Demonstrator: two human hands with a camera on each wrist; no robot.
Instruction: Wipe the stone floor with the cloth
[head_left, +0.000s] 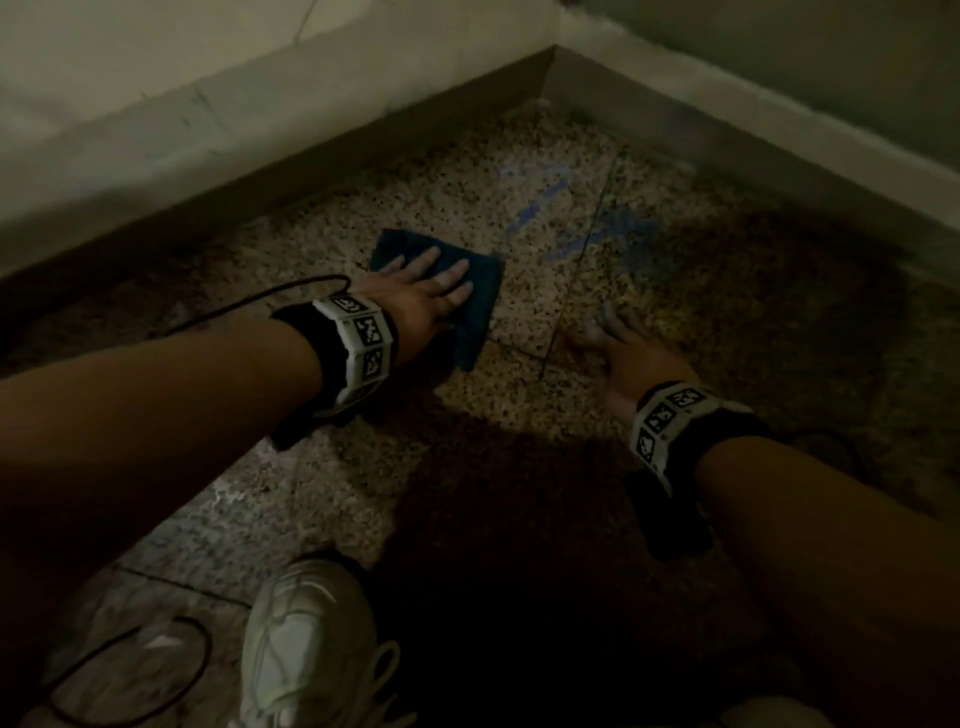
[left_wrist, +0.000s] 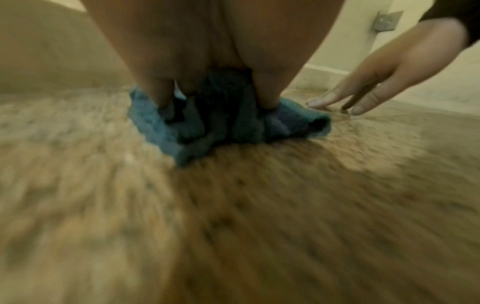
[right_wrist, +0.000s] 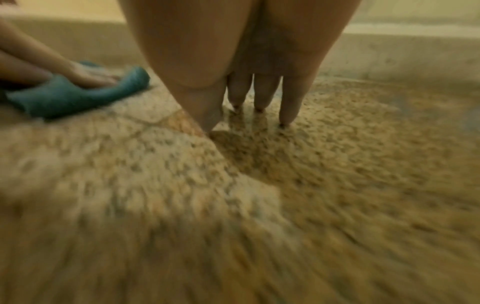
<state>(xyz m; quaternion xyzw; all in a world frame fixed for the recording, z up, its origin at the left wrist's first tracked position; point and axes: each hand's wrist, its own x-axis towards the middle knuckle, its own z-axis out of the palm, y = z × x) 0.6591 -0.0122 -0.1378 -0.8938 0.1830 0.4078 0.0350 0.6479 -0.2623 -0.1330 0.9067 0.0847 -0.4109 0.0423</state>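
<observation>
Cloth (head_left: 480, 306): one, teal and folded, flat on the speckled stone floor (head_left: 545, 322) near the room's corner. Left hand (head_left: 421, 299) presses it with straight, slightly spread fingers. Right hand (head_left: 631, 353) rests fingertips on bare floor just beside it, fingers straight, slightly parted. Two wrist bands (head_left: 358, 348) carry black-and-white marker squares; no readable writing. One pale shoe (head_left: 306, 644) below.
</observation>
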